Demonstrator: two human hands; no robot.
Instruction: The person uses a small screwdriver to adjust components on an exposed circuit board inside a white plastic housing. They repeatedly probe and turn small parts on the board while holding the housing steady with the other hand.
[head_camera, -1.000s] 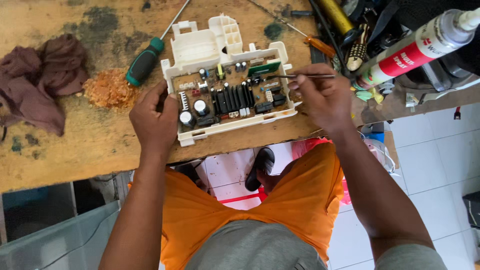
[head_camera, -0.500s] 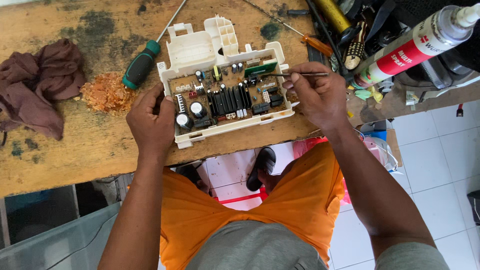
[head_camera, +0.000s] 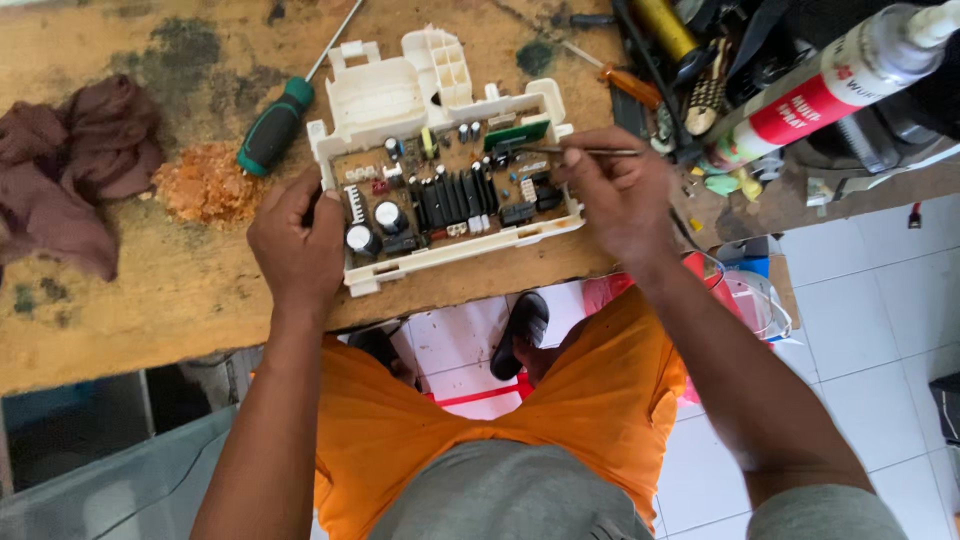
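A white plastic housing (head_camera: 385, 95) holding a circuit board (head_camera: 450, 190) lies on the worn wooden bench (head_camera: 150, 290). The board carries black capacitors, a black finned heat sink and a small green board. My left hand (head_camera: 295, 245) grips the housing's left edge. Pinched in my right hand (head_camera: 615, 195) is a thin metal tool (head_camera: 590, 152), which lies level, its tip over the board's right side.
A green-handled screwdriver (head_camera: 275, 125) lies left of the housing, near a pile of orange crumbs (head_camera: 205, 185) and a brown rag (head_camera: 75, 175). A white and red tube (head_camera: 820, 90) and several tools crowd the bench's right end. Tiled floor lies below.
The housing and both hands sit slightly lower in view. My right hand has shifted a little along the board's right side, still pinching the tool.
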